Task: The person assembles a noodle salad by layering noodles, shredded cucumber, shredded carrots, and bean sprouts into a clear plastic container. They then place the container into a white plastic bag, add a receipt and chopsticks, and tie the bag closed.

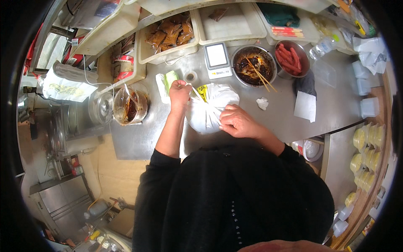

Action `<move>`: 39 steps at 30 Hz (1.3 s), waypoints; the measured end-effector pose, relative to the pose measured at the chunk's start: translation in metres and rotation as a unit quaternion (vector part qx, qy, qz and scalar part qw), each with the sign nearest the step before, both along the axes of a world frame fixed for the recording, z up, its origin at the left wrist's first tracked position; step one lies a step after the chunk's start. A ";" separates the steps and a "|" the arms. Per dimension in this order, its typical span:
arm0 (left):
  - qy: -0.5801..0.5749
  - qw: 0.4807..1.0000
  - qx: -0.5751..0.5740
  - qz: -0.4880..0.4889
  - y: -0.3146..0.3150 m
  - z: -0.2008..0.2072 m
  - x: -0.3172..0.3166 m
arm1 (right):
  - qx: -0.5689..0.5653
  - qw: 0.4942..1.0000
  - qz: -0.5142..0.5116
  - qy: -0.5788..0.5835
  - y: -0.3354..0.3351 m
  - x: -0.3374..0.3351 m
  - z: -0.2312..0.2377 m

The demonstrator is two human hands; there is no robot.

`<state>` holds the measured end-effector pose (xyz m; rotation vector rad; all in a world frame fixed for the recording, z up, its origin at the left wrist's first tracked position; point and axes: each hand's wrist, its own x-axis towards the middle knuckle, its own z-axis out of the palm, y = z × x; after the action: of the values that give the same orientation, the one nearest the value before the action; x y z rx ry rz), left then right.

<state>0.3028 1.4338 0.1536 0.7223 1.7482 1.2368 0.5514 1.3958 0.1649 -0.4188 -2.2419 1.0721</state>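
Note:
A full white plastic bag point(205, 115) rests on the steel counter in front of me, its top gathered and twisted. My left hand point(180, 93) pinches a stretched strip of the bag at its upper left. With the fingers of my right hand point(238, 121) closed on it, the bag's right side is pulled outward. Yellow print shows near the bag's top. What lies inside is hidden. Just left of my left hand is a green and white packet point(164, 86), and behind the bag stands a small roll of tape point(191, 77).
Behind the bag are a digital scale point(218, 61), a bowl of dark sauce point(247, 80) with chopsticks, and a pot of red sausages point(289, 61). A clear tub of sauce point(138, 105) stands left. Bins point(168, 53) line the back; a crumpled tissue point(262, 103) lies right.

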 end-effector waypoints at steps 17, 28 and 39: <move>0.123 0.962 0.057 -0.235 -0.027 0.032 -0.034 | -0.054 0.922 0.126 0.362 0.033 0.043 0.192; 0.021 0.995 0.004 -0.097 -0.112 0.031 -0.052 | -0.053 0.907 0.202 0.367 0.023 0.031 0.257; 0.002 0.997 0.026 -0.076 -0.110 0.028 -0.051 | -0.043 0.903 0.194 0.380 0.030 0.017 0.266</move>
<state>0.2515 1.3235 0.1817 0.8731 1.6369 1.1805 0.5680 1.4257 0.4313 0.3904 -1.5920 1.2548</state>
